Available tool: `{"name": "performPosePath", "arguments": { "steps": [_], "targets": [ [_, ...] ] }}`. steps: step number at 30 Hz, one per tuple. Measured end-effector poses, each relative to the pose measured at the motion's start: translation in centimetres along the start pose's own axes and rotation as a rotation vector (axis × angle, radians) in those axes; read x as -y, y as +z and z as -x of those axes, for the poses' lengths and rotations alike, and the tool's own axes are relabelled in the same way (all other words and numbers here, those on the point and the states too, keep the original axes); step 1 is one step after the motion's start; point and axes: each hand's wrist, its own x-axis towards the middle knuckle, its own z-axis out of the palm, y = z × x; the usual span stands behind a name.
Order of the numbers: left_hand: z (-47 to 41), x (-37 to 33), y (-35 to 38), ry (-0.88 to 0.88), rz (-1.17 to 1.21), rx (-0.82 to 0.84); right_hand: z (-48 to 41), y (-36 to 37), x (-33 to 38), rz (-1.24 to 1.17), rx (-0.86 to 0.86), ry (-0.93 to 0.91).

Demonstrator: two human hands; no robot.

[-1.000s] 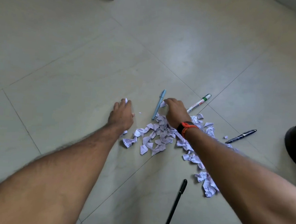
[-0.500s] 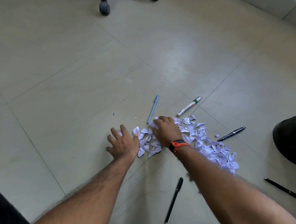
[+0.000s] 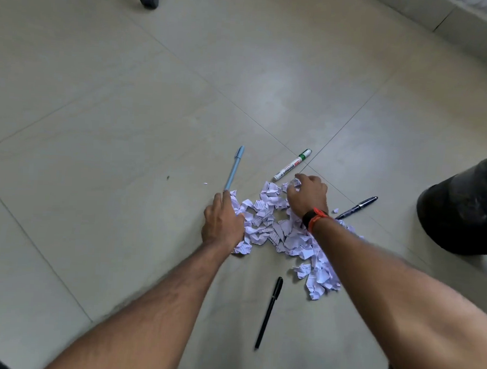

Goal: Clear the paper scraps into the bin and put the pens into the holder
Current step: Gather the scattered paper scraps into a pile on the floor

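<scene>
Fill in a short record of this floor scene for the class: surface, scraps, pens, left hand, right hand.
surface: tiled floor
scraps: paper scraps heaped between the hands
pens: light blue pen, green-capped marker, dark blue pen, black pen, all lying on the floor
left hand: at the heap's left edge
right hand: fingers curled on scraps, wristband worn

pens: 3 point(image 3: 233, 168) point(image 3: 268, 312) point(image 3: 356, 207) | marker: 1 point(image 3: 292, 164) | scrap pile: 1 point(image 3: 279, 231) | hands: 2 point(image 3: 223, 222) point(image 3: 308, 196)

Floor point(image 3: 127, 121): smooth tile, soft sheen. Paper scraps point(image 3: 273, 231): crumpled, matt, printed. Marker point(image 3: 292, 164): glossy white plastic. Black pen point(image 3: 268, 312): matt plastic. Wristband point(image 3: 314, 216): rubbery.
</scene>
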Motion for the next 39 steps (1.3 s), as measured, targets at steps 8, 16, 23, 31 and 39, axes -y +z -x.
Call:
{"name": "performPosePath", "arguments": {
  "steps": [8,16,23,31,39],
  "targets": [
    [0.2,-4.5,0.9,0.111,0.015,0.234,3.3,0.7,-0.6,0.127,0.015,-0.205],
    [0.3,-3.9,-0.7,0.061,-0.060,-0.002,1.4,0.0,0.9,0.185,0.105,-0.313],
    [3.0,-0.1,0.6,-0.167,-0.202,0.051,2.3,1.2,1.5,0.387,0.197,-0.423],
    [4.3,-3.0,1.7,-0.034,-0.083,0.014,2.6,1.0,2.5,0.287,0.142,-0.468],
    [5.7,-1.8,2.0,-0.195,-0.024,0.076,3.7,2.2,0.9,0.337,0.200,-0.539]
  ]
}}
